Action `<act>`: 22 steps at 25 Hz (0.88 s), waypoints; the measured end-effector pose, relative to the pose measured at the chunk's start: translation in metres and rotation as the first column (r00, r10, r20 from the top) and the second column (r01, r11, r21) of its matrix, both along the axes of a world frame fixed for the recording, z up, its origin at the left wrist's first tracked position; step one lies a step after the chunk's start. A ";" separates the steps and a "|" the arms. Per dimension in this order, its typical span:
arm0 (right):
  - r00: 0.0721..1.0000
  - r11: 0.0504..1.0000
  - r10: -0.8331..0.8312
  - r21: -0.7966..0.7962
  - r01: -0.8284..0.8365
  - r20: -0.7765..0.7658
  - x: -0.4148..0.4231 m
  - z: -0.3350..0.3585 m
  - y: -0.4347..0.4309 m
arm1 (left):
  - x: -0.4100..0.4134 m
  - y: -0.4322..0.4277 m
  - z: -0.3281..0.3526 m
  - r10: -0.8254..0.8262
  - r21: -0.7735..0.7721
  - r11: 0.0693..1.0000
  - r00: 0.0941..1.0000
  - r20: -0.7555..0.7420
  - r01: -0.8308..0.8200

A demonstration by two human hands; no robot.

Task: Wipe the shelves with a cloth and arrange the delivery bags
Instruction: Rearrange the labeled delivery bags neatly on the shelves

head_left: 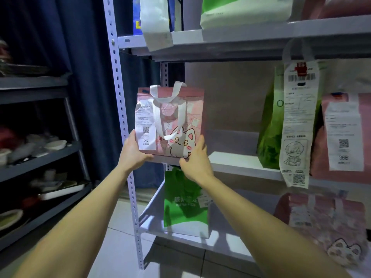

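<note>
We hold the pink cat-print bag at the left end of the middle shelf, with its base level with the shelf's front edge. We cannot tell whether the base rests on the board or hangs just above it. The left grip clasps the lower left corner, thumb on the front beside the receipt, fingers hidden behind. The right grip clasps the lower right corner, thumb under the base, fingers curled round the side edge. Both grips are thus closed on the bag. We judge the bag light and semi-stiff: its walls stand upright unaided, while the white handles flop forward, soft. The outer skin looks smooth, so a loose hold may slip. The contents are unseen, so we treat them as spillable and hold the bag upright. For placing, we take hold at the two bottom corners, as here; the handles suit carrying only. We avoid pressing the receipt, which may tear. The shelf post stands just left of the bag.
</note>
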State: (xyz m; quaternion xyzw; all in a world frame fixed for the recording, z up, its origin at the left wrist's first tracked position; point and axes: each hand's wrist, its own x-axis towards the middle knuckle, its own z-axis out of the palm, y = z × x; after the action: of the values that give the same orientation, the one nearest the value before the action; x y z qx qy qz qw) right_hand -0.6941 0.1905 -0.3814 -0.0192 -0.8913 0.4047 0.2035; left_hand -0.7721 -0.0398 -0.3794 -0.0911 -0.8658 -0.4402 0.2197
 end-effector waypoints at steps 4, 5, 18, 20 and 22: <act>1.000 0.998 -0.008 0.061 0.009 -0.020 0.019 -0.001 0.022 | 0.016 0.026 0.002 0.130 0.079 0.989 0.989 -0.068 -0.124; 0.998 0.997 -0.011 0.073 0.016 -0.060 0.028 0.000 0.033 | 0.025 0.038 0.001 0.204 0.119 0.975 0.972 -0.119 -0.190; 0.874 0.950 -0.286 0.003 0.313 -0.394 0.133 0.027 0.228 | 0.082 0.305 0.038 -0.292 0.024 0.953 0.939 -0.183 0.301; 0.894 0.954 -0.262 0.046 0.298 -0.363 0.136 0.018 0.235 | 0.082 0.327 0.027 -0.312 -0.034 0.950 0.946 -0.086 0.310; 0.917 0.946 -0.242 0.135 0.296 -0.318 0.137 0.009 0.238 | 0.079 0.337 0.015 -0.301 -0.057 0.953 0.952 -0.060 0.297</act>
State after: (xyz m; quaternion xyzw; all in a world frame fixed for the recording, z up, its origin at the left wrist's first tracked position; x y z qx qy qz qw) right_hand -0.5575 0.4290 -0.3727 -0.0626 -0.8722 0.2887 0.3899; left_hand -0.6930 0.2975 -0.3646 -0.2412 -0.8443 -0.4444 0.1776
